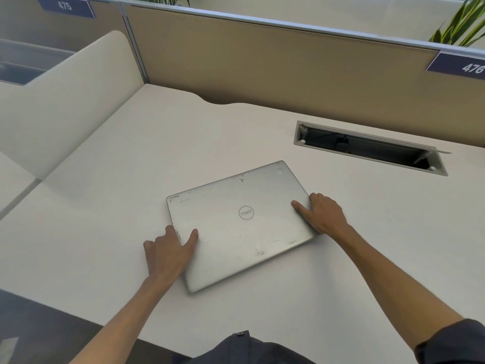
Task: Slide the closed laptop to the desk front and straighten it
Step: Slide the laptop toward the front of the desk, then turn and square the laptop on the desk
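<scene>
A closed silver laptop (236,224) with a round logo lies flat on the white desk (105,206), near the middle and skewed, its right side turned away from me. My left hand (168,253) grips its left edge, thumb on the lid and fingers along the side. My right hand (324,215) holds the right edge, index finger lying on the lid. Both forearms reach in from the desk's front edge.
An open cable tray slot (367,147) is cut into the desk behind and right of the laptop. A tan partition wall (262,61) closes the back, a cream divider (65,101) the left. Plant leaves (464,24) rise behind the partition.
</scene>
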